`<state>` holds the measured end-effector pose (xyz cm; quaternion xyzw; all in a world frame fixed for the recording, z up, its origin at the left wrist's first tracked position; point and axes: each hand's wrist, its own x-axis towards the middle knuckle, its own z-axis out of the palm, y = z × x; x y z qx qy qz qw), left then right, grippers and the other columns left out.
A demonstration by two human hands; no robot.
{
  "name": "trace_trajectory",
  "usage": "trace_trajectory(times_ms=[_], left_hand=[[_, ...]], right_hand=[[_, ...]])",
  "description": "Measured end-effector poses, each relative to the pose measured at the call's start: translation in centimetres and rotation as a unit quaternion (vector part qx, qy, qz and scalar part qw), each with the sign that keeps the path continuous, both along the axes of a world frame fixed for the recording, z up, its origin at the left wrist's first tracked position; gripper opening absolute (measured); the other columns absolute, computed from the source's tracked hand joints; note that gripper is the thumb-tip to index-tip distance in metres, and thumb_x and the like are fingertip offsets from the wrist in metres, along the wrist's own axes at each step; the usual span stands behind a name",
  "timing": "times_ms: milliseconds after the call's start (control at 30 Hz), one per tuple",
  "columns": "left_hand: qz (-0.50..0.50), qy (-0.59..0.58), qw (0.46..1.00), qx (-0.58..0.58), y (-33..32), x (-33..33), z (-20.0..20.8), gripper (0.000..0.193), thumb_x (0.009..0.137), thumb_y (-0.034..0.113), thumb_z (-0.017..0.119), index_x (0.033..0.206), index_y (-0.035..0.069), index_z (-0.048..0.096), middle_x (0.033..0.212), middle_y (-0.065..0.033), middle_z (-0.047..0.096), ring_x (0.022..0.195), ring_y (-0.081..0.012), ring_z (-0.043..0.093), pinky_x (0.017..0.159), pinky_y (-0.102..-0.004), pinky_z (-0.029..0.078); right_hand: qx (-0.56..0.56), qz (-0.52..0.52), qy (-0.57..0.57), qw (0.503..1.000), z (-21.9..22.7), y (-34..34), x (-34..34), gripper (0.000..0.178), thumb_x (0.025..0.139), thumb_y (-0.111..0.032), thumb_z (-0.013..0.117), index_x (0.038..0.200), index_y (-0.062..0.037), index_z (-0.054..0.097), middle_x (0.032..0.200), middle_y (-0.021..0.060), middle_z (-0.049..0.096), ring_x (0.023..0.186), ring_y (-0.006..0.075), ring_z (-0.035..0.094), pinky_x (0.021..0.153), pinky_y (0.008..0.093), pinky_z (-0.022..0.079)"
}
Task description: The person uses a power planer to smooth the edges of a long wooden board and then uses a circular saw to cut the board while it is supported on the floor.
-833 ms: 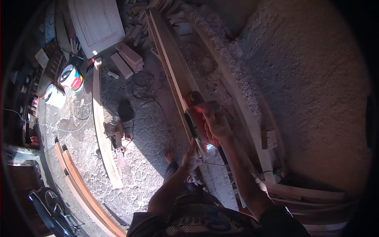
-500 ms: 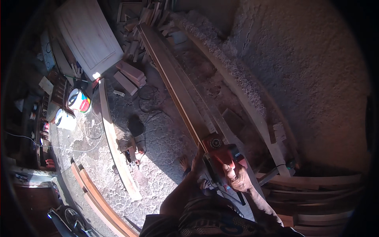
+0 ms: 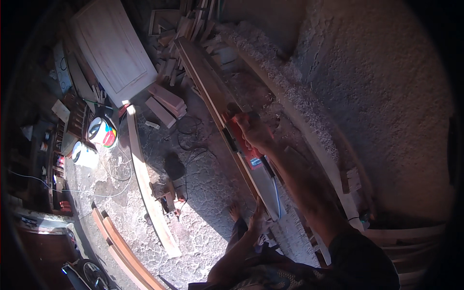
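My right hand (image 3: 258, 137) is wrapped round the handle of a red electric hand planer (image 3: 236, 129), with the arm stretched out ahead. The planer rests on top of a long wooden plank (image 3: 205, 72), about midway along it. A pale power cord (image 3: 276, 191) trails back from the tool toward me. Near the plank's close end, my left hand (image 3: 256, 220) grips its left edge; its fingers are in shadow and partly hidden.
Wood shavings (image 3: 280, 72) cover a beam to the right. A sunlit board (image 3: 145, 179) and stacked planks (image 3: 125, 251) lie left, near two white buckets (image 3: 102, 133). A panelled door (image 3: 113, 48) and wood offcuts (image 3: 193, 24) are at the back. Dark cables (image 3: 186, 137) cross the floor.
My right hand has pushed the planer away from me along the plank, and that arm is now extended. My left hand stays by the plank's edge, lower in view.
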<state>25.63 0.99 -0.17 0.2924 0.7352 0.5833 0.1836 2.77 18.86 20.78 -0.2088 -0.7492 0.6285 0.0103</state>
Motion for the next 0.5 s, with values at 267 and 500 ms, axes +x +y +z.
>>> trace_trajectory(times_ms=[267,500], left_hand=[[0.025,0.054,0.996,-0.059,-0.7,-0.2,-0.4,0.111,0.077,0.024,0.083,0.159,0.002,0.011,0.154,-0.0289,0.035,0.124,-0.0412,0.059,0.096,-0.0404,0.054],[-0.045,-0.050,0.992,-0.110,-2.1,-0.3,-4.6,0.094,0.083,0.020,0.072,0.159,0.009,0.018,0.160,-0.0238,0.029,0.125,-0.0432,0.056,0.089,-0.0461,0.055]], right_hand=[[-0.067,0.000,0.003,0.998,0.9,-2.3,5.4,0.057,0.098,-0.061,0.054,0.084,-0.0059,0.064,0.053,0.0010,0.050,0.040,0.0104,0.052,0.033,0.0288,0.038],[-0.020,0.019,-0.070,0.997,0.5,-5.9,31.2,0.048,0.102,-0.049,0.055,0.093,-0.0036,0.066,0.064,0.0038,0.052,0.064,0.0130,0.052,0.058,0.0334,0.042]])
